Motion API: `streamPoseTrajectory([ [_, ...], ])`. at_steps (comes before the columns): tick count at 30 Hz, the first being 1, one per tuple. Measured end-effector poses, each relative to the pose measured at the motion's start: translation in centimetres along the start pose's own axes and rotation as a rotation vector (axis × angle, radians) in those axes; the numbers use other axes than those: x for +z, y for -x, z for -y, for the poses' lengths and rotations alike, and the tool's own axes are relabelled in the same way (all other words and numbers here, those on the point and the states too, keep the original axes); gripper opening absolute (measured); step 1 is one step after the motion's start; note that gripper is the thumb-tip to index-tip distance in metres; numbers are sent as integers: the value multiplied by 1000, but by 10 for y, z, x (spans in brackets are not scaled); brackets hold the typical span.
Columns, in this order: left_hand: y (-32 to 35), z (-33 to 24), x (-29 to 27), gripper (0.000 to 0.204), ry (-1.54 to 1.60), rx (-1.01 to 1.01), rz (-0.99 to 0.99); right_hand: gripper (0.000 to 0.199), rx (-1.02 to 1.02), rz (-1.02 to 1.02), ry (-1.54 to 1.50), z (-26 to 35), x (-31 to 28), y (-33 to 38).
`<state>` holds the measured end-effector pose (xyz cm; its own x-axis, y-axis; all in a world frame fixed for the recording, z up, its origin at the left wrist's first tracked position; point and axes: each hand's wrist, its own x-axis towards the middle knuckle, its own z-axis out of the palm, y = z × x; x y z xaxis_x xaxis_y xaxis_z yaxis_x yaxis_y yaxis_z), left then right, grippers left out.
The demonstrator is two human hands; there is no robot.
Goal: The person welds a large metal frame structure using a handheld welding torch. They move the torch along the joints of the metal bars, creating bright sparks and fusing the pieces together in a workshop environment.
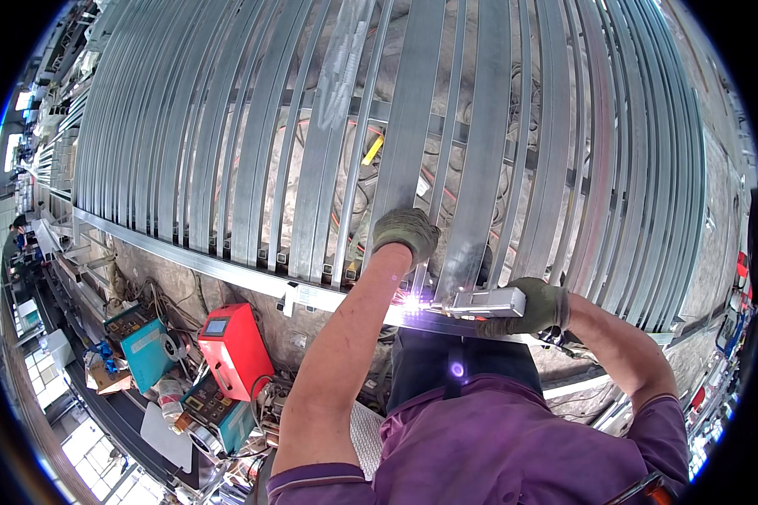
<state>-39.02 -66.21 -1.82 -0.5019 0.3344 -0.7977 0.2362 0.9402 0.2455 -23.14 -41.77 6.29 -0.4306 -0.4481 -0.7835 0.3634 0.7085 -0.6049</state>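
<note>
My right hand (544,306), in a dark green work glove, is closed around a boxy silver handheld welding torch (490,303). The torch's tip points left, and a bright pinkish-white weld spark (411,305) glares at the front steel rail (185,257), hiding the joint there. My left hand (407,233), gloved alike, is curled over the near end of a wide grey steel tube (410,109), just beyond the spark; its fingertips are partly hidden. Wide and narrow steel tubes lie side by side across the frame, running away from me.
Left of me stand a red machine with a small screen (232,349) and a teal box (146,353) among cables and a wire spool. A yellow object (373,151) and loose hoses show on the floor between the tubes. Far left, another person (19,227) is visible.
</note>
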Motion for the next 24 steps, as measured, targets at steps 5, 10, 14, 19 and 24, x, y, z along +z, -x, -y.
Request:
streamPoseTrajectory([
  [5,-1,2,2,56,-9,9,-10,67,29,-4,-21,-1,-1,2],
  [10,-1,2,0,57,-15,11,7,68,47,-13,-74,1,-1,6],
  [14,1,1,-1,57,-16,11,5,68,74,-9,-70,-1,1,6],
  [19,4,-2,-5,57,-15,0,19,70,69,4,-79,2,-3,9],
  [24,2,-1,-3,57,-10,-3,5,61,25,-35,-36,-22,11,4],
])
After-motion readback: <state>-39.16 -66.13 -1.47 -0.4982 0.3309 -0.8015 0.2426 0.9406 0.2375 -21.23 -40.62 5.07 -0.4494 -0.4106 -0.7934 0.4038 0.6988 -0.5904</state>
